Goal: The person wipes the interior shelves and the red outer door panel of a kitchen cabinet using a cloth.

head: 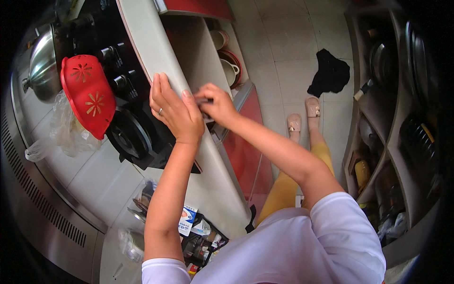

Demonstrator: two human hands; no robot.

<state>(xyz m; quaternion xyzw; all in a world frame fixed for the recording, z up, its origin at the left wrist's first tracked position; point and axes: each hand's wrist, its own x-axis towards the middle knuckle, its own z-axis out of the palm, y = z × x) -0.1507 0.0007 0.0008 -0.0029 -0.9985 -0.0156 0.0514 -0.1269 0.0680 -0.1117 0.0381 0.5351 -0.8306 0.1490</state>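
My left hand [175, 112], with a ring on one finger, rests with extended fingers on the front edge of the white countertop [154, 46]. Its thumb lies along the counter's rounded edge. Just beside it, my right hand [218, 104] has curled fingers around a small dark item [204, 101], partly hidden and too blurred to name, at the counter's front face. Below the counter is an open cabinet compartment [191, 53]. A red plastic basket [88, 96] with flower-shaped cutouts stands on the black gas stove [142, 103] to the left.
A lidded steel pot [44, 65] sits at the stove's far side. Pots [230, 72] stand inside the cabinet above red drawer fronts [244, 145]. A black cloth [330, 72] lies on the tiled floor near my feet. Shelves with pans [383, 64] line the right side.
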